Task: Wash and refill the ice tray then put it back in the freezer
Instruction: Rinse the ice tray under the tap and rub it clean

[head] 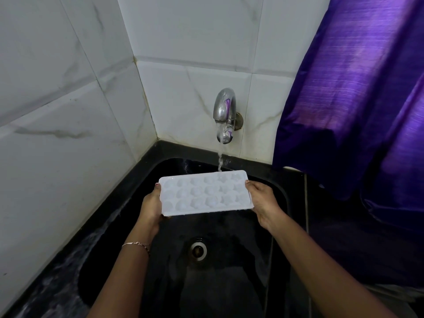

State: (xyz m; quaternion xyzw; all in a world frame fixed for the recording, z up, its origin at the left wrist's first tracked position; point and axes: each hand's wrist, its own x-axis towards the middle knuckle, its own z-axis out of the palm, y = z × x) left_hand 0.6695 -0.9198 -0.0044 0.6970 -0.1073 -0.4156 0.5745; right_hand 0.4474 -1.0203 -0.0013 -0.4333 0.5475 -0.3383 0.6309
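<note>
A white ice tray (205,193) with several round hollows hangs level over the black sink (231,278). My left hand (150,206) grips its left short end, thumb on the rim. My right hand (262,201) grips its right short end. A thin stream of water (220,160) runs from the chrome tap (224,115) on the back wall and lands on the tray's far edge, right of its middle. The fingers under the tray are hidden.
White marble-look tiles (57,111) form the left and back walls, meeting in a corner behind the sink. A purple curtain (358,99) hangs at the right over the black counter (344,237). The drain (198,250) lies in the sink floor below the tray.
</note>
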